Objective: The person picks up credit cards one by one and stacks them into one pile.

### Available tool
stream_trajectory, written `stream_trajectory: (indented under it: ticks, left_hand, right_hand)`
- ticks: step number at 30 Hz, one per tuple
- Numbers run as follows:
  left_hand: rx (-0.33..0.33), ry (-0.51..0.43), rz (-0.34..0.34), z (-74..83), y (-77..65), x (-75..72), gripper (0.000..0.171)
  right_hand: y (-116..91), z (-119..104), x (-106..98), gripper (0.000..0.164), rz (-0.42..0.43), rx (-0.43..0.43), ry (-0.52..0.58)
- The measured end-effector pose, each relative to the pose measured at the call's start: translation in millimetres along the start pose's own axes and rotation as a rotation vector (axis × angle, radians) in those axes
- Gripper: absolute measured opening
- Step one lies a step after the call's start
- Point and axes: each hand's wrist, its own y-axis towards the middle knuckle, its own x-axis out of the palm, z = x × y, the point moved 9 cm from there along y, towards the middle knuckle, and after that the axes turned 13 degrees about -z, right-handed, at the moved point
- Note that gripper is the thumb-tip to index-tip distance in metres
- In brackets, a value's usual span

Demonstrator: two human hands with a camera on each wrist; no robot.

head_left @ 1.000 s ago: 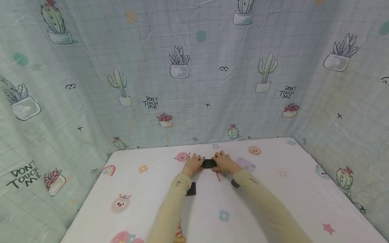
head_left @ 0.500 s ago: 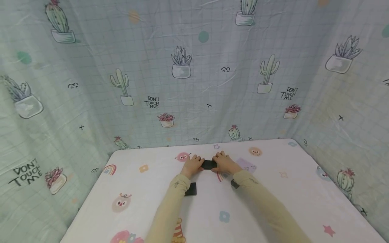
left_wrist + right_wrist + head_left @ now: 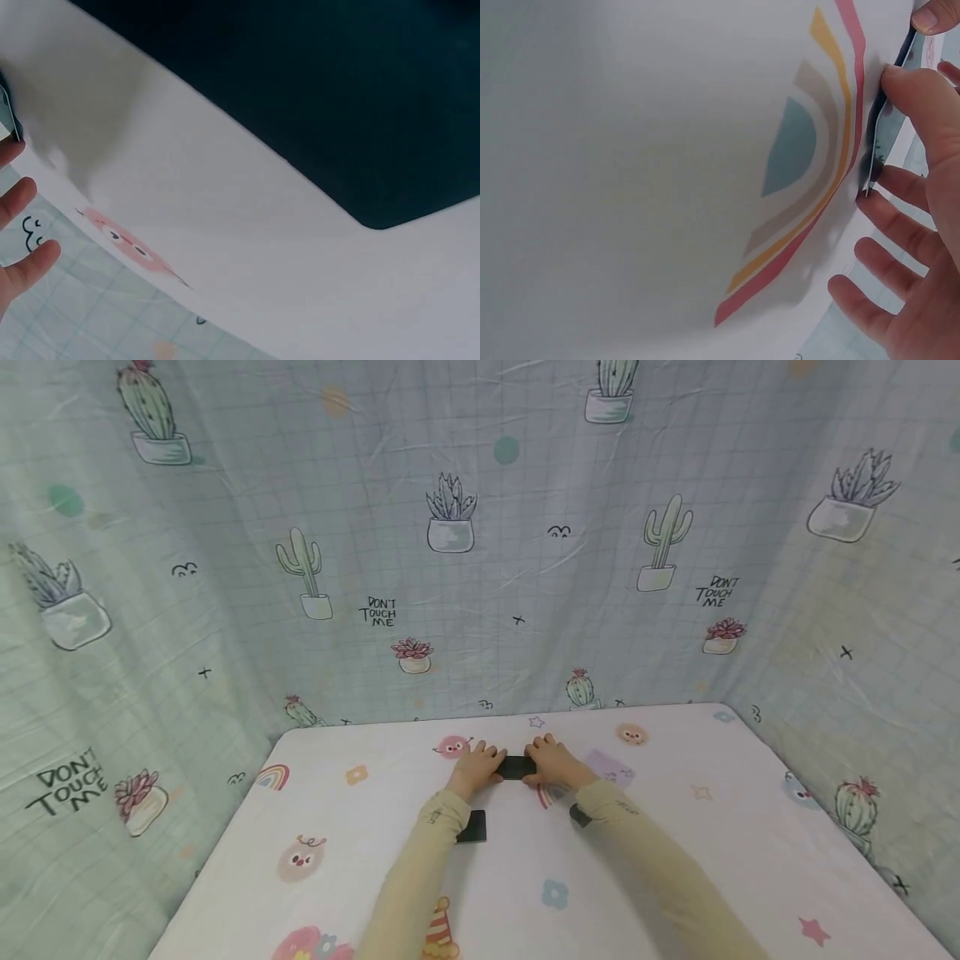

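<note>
A thin dark card (image 3: 516, 767) is held between both hands over the far middle of the table. My left hand (image 3: 474, 768) pinches its left end, and my right hand (image 3: 553, 762) pinches the right end. In the right wrist view the card (image 3: 877, 124) is seen nearly edge-on and slightly bent, with the right thumb (image 3: 907, 86) on its near face. The other right fingers spread behind and below it. The left wrist view catches only some left fingertips (image 3: 30, 247) and a sliver of the card at the edge.
A dark flat rectangle (image 3: 472, 827) with rounded corners lies beside the left sleeve, partly covered by it; it fills the top of the left wrist view. Another small dark piece (image 3: 579, 815) shows by the right cuff. A printed cloth curtain (image 3: 480, 593) rises behind the white patterned table (image 3: 360, 860).
Both hands keep the card in nearly the same place. The head view has shifted slightly, so the whole scene sits a little further right.
</note>
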Motion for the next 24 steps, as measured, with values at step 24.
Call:
stream_trajectory:
  ticks: [24]
  left_hand:
    - [0.004,0.097,0.007,4.1,-4.8,-5.0,0.054]
  right_hand:
    - [-16,-9,-8,0.05,0.044,-0.059,-0.064]
